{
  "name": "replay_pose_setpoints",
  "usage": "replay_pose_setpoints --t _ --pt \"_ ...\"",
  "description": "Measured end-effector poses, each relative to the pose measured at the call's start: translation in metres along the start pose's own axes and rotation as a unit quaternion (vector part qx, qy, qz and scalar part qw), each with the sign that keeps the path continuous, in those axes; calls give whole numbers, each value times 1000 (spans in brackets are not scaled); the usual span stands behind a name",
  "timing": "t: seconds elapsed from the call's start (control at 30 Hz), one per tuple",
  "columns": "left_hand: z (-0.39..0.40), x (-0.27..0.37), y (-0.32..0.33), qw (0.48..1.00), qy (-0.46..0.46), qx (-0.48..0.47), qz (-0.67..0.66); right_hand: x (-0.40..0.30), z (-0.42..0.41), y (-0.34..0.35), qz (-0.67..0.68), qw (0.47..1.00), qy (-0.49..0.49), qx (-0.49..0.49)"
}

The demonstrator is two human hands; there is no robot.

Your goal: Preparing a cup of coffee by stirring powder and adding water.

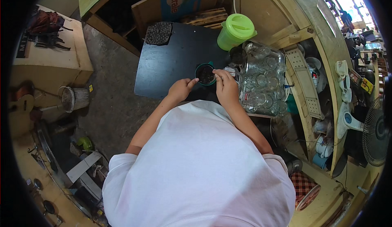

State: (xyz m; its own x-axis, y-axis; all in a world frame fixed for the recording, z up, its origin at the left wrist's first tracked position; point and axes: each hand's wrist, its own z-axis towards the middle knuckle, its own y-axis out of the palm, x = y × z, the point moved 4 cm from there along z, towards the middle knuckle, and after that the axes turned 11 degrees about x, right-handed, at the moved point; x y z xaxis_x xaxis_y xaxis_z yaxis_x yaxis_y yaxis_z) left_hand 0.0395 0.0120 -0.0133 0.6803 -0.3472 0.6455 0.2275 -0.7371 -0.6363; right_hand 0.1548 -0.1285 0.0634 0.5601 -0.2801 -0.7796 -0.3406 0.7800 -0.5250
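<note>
A small green-rimmed cup or bowl point(205, 74) with dark contents stands on the dark tabletop point(183, 54). At its left rim are the fingertips of my left hand point(182, 89). My right hand point(226, 85) is at its right rim, with thumb and index finger close together there; whether something small lies between them cannot be told. What the dark contents are is also unclear. Just right of my right hand, a metal tray point(281, 58) holds several clear glass mugs point(261, 80).
A lime-green lidded plastic pitcher point(235, 32) stands at the back right of the tabletop. A dark woven pad point(158, 33) lies at its back left corner. Wooden shelving point(324, 58) with dishes is to the right, and a white bucket point(73, 99) stands on the floor at left.
</note>
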Motion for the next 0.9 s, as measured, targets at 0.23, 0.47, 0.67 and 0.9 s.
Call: replay_pose_setpoints --t 0.23,0.47,0.67,0.9 --pt "1 -2 1 1000 -4 -2 7 -1 -1 -9 -6 999 -17 38" --pt "2 -3 2 1000 8 -5 12 3 -24 -1 -32 998 -58 -12" --pt "1 -2 2 1000 2 -7 10 -3 -22 -8 -24 996 -81 28" --pt "2 -3 2 1000 -2 -12 11 2 -22 -3 -6 998 -63 -7"
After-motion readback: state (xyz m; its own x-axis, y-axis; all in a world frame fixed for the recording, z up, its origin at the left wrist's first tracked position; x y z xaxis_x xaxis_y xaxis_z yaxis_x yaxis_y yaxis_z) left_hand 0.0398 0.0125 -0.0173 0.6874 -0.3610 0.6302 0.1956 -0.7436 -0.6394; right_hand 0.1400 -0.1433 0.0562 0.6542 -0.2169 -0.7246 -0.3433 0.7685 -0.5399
